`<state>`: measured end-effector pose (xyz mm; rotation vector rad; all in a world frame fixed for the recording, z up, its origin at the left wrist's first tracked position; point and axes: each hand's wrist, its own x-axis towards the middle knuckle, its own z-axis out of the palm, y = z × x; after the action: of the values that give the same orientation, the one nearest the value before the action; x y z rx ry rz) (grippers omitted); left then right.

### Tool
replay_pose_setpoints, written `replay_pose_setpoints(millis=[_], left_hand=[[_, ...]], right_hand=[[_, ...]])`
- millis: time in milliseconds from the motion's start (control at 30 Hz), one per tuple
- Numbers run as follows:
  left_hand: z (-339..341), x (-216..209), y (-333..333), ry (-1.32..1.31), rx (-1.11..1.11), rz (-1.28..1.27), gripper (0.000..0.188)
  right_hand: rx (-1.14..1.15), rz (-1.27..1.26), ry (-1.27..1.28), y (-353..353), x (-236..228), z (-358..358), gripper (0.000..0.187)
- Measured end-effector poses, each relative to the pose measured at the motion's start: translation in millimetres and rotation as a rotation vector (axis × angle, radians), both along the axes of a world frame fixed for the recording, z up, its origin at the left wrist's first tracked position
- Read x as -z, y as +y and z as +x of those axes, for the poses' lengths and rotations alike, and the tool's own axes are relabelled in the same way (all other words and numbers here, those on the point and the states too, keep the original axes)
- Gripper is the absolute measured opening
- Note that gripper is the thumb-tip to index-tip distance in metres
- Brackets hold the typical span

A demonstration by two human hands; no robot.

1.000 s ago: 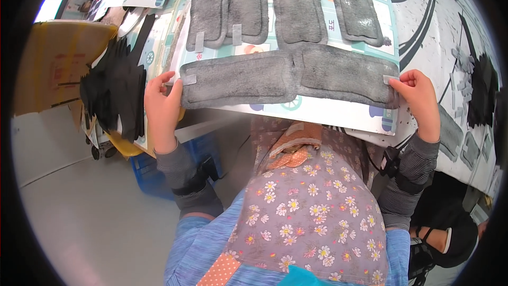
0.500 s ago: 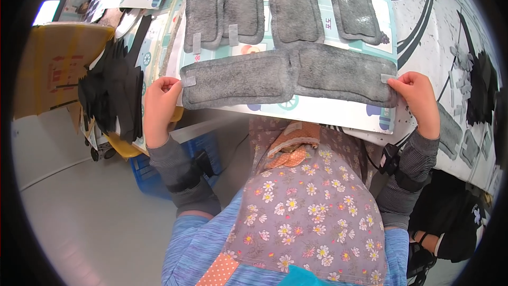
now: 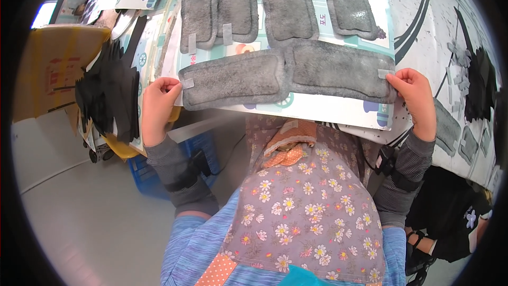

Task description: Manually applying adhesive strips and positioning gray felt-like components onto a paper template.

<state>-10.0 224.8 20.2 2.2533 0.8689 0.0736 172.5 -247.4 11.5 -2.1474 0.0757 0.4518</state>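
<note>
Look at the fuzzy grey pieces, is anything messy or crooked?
Mostly tidy. The two grey fleece pieces nearest the person lie end to end, overlapping in the middle. The left hand and right hand pinch their outer ends. Only the black fabric pile on the left looks messy, sagging over the table's edge.

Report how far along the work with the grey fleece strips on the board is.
Done: four grey fleece strips lie side by side along the top of the printed board, pale tabs on some. In hand: the left hand and right hand hold the outer ends of a long grey strip across the near edge. Left: dark pieces wait beside the board.
</note>
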Motion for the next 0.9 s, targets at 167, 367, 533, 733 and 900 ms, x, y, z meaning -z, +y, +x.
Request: replay_pose_setpoints(millis=[167, 367, 533, 733, 900], left_hand=[[2.4, -1.2, -0.5, 0.136, 0.035, 0.015, 0.019], [-5.9, 7.8, 4.6, 0.112, -0.036, 0.004, 0.015], [-10.5, 14.1, 15.9, 0.049, 0.028, 0.140, 0.013], [-11.9, 2.4, 15.0, -0.026, -0.023, -0.034, 0.015], [-2.9, -10.1, -8.6, -0.236, -0.141, 0.326, 0.027]], right_hand=[[0.012, 0.004, 0.022, 1.6, -1.4, 1.8, 0.022], [0.016, 0.044, 0.031, 1.4, -6.6, -3.6, 0.021], [0.014, 0.040, 0.037, -14.5, -5.3, -6.8, 0.023], [0.022, 0.006, 0.015, -22.8, -6.0, -7.9, 0.020], [0.081, 0.154, -0.073, -24.3, 3.1, -6.2, 0.021]])
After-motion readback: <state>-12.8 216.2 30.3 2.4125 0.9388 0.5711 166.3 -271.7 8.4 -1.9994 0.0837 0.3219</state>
